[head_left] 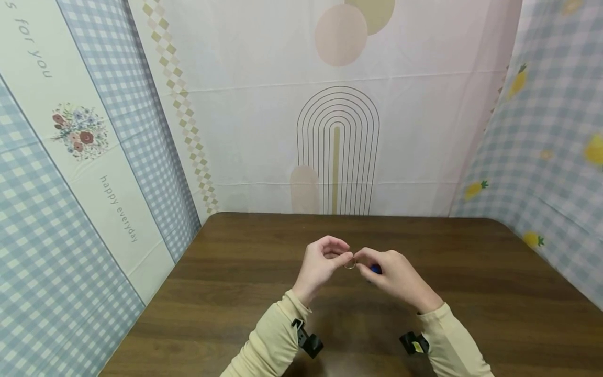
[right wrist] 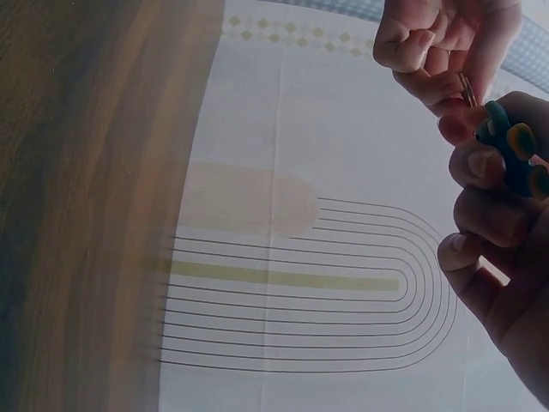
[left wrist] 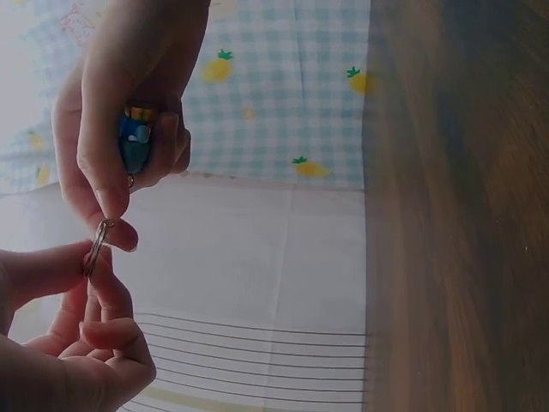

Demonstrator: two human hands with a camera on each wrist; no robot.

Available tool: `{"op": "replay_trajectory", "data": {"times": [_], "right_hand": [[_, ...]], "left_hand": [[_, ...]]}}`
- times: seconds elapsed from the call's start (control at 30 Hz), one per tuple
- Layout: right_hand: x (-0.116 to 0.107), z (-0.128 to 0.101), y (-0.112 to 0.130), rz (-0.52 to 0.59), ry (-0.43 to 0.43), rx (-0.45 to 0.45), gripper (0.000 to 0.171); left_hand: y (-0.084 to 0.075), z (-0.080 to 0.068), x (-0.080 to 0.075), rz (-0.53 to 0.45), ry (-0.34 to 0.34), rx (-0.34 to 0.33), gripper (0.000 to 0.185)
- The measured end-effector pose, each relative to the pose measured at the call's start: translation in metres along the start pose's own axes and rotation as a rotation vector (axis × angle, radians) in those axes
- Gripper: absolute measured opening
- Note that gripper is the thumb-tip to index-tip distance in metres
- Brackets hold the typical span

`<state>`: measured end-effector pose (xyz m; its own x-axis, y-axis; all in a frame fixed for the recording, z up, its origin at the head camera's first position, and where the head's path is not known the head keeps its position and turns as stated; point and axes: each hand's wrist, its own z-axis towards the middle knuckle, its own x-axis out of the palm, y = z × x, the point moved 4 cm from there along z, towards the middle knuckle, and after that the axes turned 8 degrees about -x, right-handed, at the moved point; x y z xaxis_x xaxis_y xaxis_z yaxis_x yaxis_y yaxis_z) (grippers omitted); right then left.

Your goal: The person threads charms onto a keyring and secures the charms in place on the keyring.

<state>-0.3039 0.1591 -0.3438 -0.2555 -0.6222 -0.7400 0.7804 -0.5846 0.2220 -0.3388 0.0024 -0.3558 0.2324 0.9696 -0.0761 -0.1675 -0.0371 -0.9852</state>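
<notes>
The fingers [left wrist: 107,266] of the left hand [head_left: 320,264] pinch a small metal ring [left wrist: 97,247] edge-on between thumb and forefinger, and the right hand [head_left: 398,277] pinches the same ring from the other side with its thumb and forefinger tips. The right hand's remaining fingers are curled round a small blue charm [left wrist: 135,142] with yellow and orange parts, which seems to hang from the ring by a short link. Both hands are held just above the middle of the brown wooden worktop [head_left: 235,293], touching at the ring.

The step in hand looks like working the split ring, so it would go best with the left pinch kept firm and steady near the ring's edge while the right fingertips do the fine movement, the charm tucked in the palm so it does not swing.

What the charm depicts cannot be made out, since most of it is covered by the fingers. Whether the ring's coils are parted is too small to tell, and the head view shows the ring only as a tiny glint. Patterned cloth [head_left: 339,131] hangs behind the worktop, and both sleeves [head_left: 268,345] are cut off at the lower edge
</notes>
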Motion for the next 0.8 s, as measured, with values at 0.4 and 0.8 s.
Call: {"op": "replay_trajectory", "data": {"times": [0.4, 0.8], "right_hand": [[0.0013, -0.0019, -0.0068, -0.013, -0.012, 0.026, 0.018], [-0.0022, -0.0008, -0.0062, -0.159, -0.134, -0.069, 0.016]], "left_hand": [[0.0022, 0.0015, -0.0003, -0.021, -0.056, 0.031, 0.02], [0.001, 0.0028, 0.0038, 0.132, -0.001, 0.067, 0.017]]}}
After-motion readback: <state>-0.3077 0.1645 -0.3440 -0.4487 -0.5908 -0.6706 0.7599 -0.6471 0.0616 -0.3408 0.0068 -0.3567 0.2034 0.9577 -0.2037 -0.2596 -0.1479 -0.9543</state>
